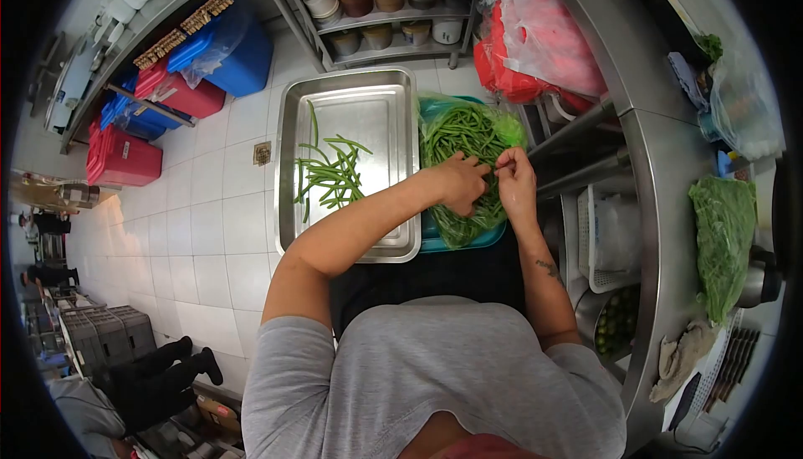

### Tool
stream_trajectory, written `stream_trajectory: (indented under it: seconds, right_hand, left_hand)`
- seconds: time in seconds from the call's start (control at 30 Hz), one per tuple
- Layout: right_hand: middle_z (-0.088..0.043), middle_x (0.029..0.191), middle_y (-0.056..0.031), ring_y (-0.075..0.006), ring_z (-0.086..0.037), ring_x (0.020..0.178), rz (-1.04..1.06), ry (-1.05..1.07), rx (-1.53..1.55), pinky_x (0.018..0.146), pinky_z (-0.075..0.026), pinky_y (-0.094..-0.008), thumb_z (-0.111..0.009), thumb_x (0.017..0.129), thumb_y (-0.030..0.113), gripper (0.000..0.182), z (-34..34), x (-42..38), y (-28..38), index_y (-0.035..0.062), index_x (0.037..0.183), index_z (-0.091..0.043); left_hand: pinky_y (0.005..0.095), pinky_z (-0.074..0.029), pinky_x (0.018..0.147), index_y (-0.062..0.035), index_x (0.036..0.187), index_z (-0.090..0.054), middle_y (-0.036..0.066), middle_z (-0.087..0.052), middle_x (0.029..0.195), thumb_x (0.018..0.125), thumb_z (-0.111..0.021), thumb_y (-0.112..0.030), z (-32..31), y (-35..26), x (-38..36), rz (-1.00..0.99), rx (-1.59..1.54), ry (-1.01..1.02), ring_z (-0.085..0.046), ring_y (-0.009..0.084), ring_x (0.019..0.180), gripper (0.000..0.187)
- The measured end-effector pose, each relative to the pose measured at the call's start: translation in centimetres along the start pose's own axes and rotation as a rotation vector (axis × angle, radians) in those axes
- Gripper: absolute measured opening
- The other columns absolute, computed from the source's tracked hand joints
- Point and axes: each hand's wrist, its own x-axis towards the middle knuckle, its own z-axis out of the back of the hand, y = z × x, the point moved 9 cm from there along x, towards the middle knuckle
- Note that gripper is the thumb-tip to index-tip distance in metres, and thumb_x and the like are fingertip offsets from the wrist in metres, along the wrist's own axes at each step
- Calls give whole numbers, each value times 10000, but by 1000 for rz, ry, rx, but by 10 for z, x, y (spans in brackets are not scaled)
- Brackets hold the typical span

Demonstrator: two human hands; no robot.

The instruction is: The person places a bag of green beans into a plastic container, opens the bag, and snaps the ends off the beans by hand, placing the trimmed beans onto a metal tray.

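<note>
A clear plastic bag full of green beans lies open on a teal tray. My left hand reaches across onto the beans, its fingers bent around some of them. Close beside it, my right hand is raised at the bag's right side, thumb and fingertips pinched together. Whatever sits in that pinch is too small to make out. Left of the bag stands a deep steel pan, with a loose heap of cut green beans on its bottom.
A steel counter runs along my right, bearing a bag of leafy greens. Ahead is a shelf rack of tubs. Red plastic bags sit ahead right. Blue and red bins line the left; another person is behind left.
</note>
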Motion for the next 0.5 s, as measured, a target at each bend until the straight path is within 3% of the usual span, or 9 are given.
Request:
stream_trajectory:
  seconds: [0.2, 0.33, 0.5]
  right_hand:
    - [-525, 784, -73, -165, -520, 688, -5, 1, -41, 668, -446, -288, -466, 773, -86, 144, -3, -3, -7, 10, 873, -503]
    - [-545, 832, -50, -137, -539, 729, -156, 42, 250, 684, -455, -269, -449, 803, -60, 150, -5, -1, -23, 22, 909, -517]
    - [-561, 870, -51, -131, -568, 768, -262, 42, 559, 692, -468, -258, -455, 866, 3, 112, -6, 6, -32, 20, 949, -528]
  left_hand:
    - [427, -331, 979, -159, 1115, -637, 102, -473, 1229, 720, -683, -248, -9, -10, 6, -29, 35, 24, -445, 283, 1153, 407]
    - [429, -340, 964, -160, 1124, -634, 100, -479, 1207, 718, -679, -230, -10, -6, 3, -17, 16, -5, -457, 277, 1134, 415]
    - [378, -412, 867, -69, 1033, -626, 128, -496, 1095, 726, -665, -176, 13, 24, -7, -48, -214, -183, -509, 280, 1031, 327]
